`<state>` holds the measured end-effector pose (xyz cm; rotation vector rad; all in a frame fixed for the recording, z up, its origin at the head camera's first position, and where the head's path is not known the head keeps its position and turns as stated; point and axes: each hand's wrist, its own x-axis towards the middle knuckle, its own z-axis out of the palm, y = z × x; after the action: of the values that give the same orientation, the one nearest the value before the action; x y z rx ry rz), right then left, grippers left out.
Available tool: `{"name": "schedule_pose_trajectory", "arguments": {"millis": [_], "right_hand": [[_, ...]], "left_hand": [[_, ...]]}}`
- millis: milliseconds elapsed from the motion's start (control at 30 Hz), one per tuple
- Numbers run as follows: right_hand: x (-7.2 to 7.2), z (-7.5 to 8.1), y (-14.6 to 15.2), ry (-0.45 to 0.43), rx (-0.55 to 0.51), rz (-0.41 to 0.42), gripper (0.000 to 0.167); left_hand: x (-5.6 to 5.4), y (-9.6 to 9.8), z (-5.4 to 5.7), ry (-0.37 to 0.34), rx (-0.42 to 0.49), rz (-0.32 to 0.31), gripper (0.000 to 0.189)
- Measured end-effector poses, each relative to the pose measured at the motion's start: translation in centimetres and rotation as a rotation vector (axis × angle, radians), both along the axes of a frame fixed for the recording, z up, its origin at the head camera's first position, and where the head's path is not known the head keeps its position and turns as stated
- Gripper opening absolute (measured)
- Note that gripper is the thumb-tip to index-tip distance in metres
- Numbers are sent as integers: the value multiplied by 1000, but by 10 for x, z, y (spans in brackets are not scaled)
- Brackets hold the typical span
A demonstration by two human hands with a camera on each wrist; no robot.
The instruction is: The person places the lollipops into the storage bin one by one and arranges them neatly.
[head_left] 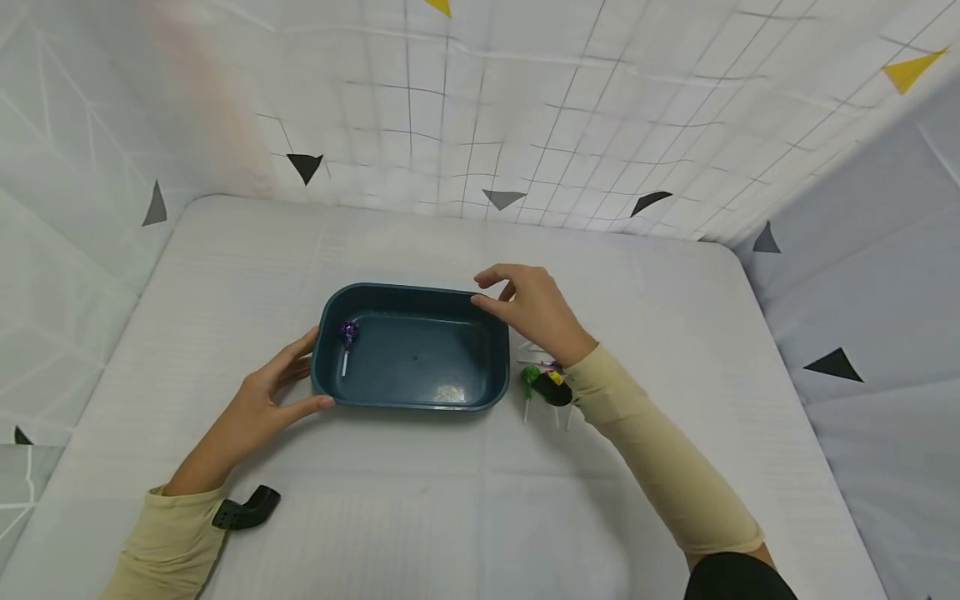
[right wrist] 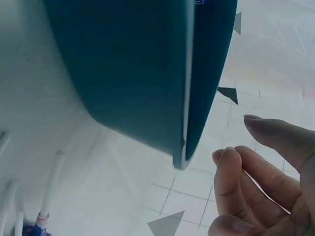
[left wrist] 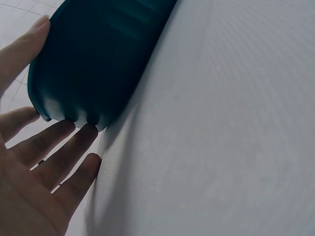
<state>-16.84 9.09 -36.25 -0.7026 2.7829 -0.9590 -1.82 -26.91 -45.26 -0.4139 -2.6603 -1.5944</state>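
Observation:
A dark teal plastic basin stands on the white-covered table. Inside it, near the left end, lies a lollipop in a purple wrapper with a white stick. My left hand rests against the basin's left end, its fingertips touching the outer wall and the thumb by the rim. Over the far right corner hovers my right hand, fingers loosely bent. Nothing shows between its thumb and fingers in the right wrist view. Several lollipops, one green, lie right of the basin, partly hidden by the right wrist.
White table cloth surrounds the basin. Behind it hangs a white grid-patterned curtain with black, grey and yellow triangles. A black wrist device sits at the left sleeve, and another near the right one overhangs the loose lollipops.

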Motion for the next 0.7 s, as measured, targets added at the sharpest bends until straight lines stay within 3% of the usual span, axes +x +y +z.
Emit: {"name": "schedule_pose_trajectory", "arguments": {"millis": [700], "right_hand": [[3, -9, 32, -58, -17, -75, 32]], "left_hand": [[0, -1, -1, -10, -4, 5, 99]]}}
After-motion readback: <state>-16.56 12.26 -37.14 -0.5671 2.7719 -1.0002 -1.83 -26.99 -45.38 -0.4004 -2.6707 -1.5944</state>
